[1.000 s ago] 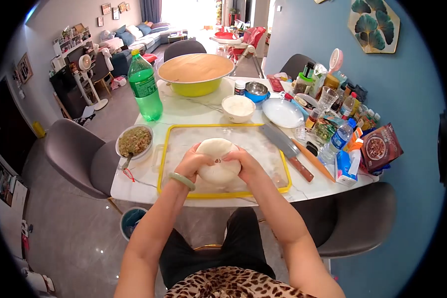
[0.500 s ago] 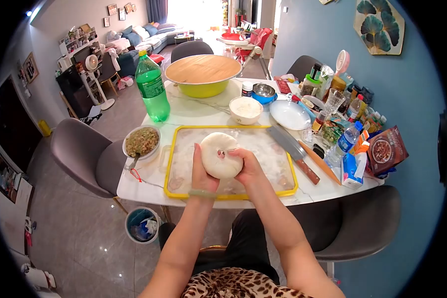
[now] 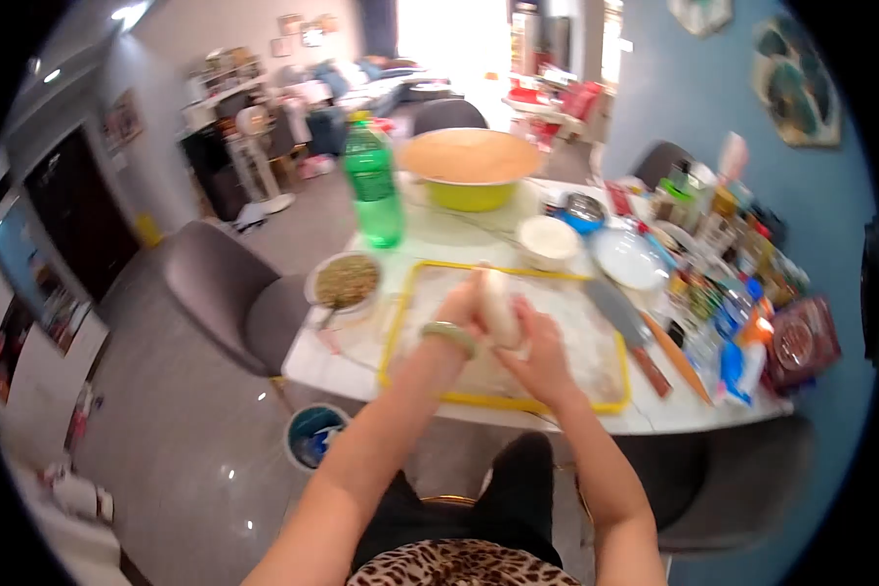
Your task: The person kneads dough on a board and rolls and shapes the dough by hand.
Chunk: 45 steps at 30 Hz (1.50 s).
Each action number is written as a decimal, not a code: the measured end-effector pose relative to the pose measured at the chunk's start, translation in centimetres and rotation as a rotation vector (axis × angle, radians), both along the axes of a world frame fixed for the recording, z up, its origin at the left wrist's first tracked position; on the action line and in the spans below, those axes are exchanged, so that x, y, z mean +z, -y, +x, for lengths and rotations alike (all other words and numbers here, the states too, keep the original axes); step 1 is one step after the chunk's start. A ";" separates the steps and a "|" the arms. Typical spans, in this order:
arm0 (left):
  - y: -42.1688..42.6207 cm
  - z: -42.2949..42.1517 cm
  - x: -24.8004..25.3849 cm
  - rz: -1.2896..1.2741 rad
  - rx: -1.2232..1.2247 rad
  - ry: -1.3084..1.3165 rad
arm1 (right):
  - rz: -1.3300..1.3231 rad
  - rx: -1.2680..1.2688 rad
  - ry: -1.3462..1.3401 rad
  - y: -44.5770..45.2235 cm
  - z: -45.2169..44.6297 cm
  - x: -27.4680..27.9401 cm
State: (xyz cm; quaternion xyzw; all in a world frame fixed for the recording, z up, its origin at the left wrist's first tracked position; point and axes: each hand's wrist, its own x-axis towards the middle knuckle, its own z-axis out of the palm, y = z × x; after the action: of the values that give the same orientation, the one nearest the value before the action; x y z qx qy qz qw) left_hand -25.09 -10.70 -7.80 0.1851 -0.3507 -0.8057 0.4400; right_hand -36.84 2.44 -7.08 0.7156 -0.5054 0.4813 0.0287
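Note:
A round of white filled dough (image 3: pixel 499 308) is held up between my two hands, turned so that its edge faces me. My left hand (image 3: pixel 464 308), below a pale bangle, presses on the dough's left face. On the other side, my right hand (image 3: pixel 540 356) grips its lower right with thumb and fingers. Beneath them lies a floured board with a yellow rim (image 3: pixel 606 405). To the left stands a bowl of minced filling (image 3: pixel 347 281) with a spoon in it. The picture is blurred, so the finger details are soft.
Right of the board lie a cleaver (image 3: pixel 620 317) and a wooden rolling pin (image 3: pixel 676 356). Behind it stand a bowl of white flour (image 3: pixel 548 242), a green bottle (image 3: pixel 372 190) and a covered yellow-green basin (image 3: pixel 471 195). Jars and packets crowd the right side. A bin (image 3: pixel 313 435) sits below.
The dough has turned from facing me, with its pinched centre showing, to edge-on. My left hand has moved up along its side. The whole view has shifted and blurred.

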 end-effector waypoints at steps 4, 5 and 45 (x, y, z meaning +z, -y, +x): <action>-1.1 0.1 1.7 0.088 -0.092 0.001 | 0.044 -0.035 0.065 1.2 -1.3 -0.1; -1.4 -0.3 1.8 -0.011 -0.009 -0.008 | 0.020 0.090 0.275 2.7 -2.1 -1.5; -5.4 -1.7 5.3 -0.377 0.567 0.520 | 0.376 0.240 0.524 4.7 -1.1 -2.4</action>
State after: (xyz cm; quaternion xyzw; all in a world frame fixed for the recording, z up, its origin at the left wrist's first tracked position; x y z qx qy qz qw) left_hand -26.77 -5.34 -2.48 0.3875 -0.5265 -0.5012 0.5670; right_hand -37.94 -2.25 -9.50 0.6149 -0.4875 0.5471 -0.2913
